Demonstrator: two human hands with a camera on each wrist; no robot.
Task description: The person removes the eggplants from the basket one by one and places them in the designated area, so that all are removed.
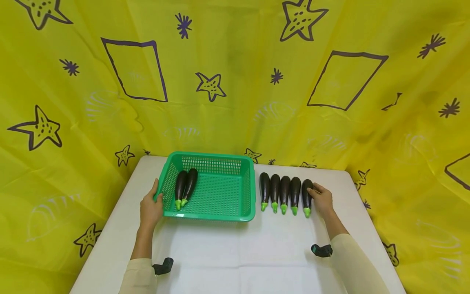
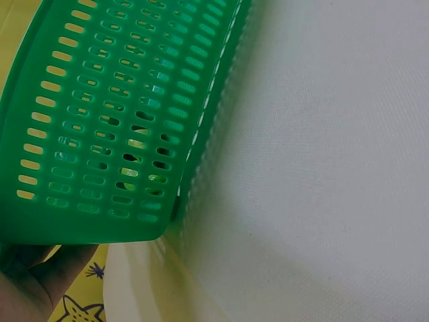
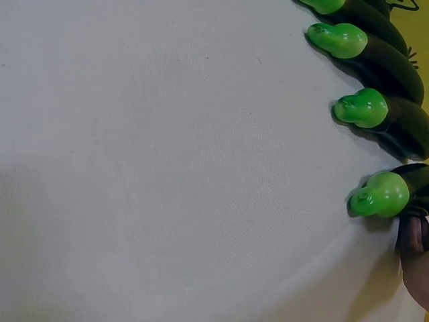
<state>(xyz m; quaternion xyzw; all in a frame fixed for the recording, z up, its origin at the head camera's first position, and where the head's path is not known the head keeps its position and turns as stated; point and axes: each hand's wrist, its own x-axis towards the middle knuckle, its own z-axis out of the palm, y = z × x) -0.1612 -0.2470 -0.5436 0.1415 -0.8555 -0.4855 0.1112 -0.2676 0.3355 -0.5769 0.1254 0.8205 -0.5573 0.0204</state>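
Note:
A green plastic basket [image 1: 216, 216] with slotted walls sits at the left of the table, and my left hand [image 1: 151, 208] grips its left rim. Inside, against the left wall, lie two dark eggplants [image 1: 190, 185] side by side, green stem ends towards me. Right of the basket, several more eggplants [image 1: 284, 190] form a row, stems also facing me. The rightmost eggplant [image 1: 307, 196] is held by my right hand [image 1: 324, 201], thumb on top near its upper half. In the right wrist view, the thumb [image 3: 415, 261] touches that eggplant's side; the other fingers are hidden.
White cloth covers the table [image 1: 238, 253], which ends at a yellow patterned curtain [image 1: 235, 122] behind and at both sides. A dark wrist-worn device juts out by each sleeve. The basket's right wall stands close to the leftmost eggplant of the row.

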